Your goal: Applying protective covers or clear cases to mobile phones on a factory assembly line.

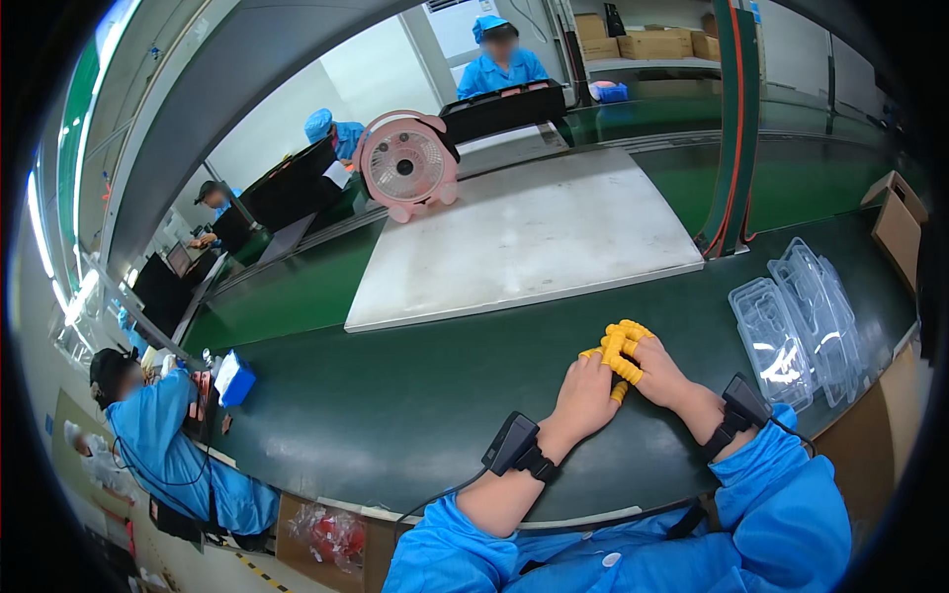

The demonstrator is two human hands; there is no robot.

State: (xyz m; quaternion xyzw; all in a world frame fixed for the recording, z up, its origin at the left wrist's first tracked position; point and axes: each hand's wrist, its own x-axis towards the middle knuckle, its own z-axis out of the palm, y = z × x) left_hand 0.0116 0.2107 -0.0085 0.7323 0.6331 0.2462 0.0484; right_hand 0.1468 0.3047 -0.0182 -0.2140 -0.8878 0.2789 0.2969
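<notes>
Over the dark green worktop [395, 415], my left hand [581, 395] and my right hand [660, 374] meet, their fingers bent and pressed against each other. Yellow finger cots cover the fingers of both. The right fingers lie partly across the left ones, so anything between them is hidden. Each wrist wears a strap with a black box, and blue sleeves cover my arms. Nearest to my right hand are clear plastic blister packs [776, 341], several of them overlapping on the worktop.
A white board [514, 242] lies beyond my hands, with a pink fan [405, 166] standing at its far left. A green post [733, 128] rises at its right corner. Cardboard [898, 222] stands far right. A blue bin [234, 379] sits left, by a seated co-worker [168, 425].
</notes>
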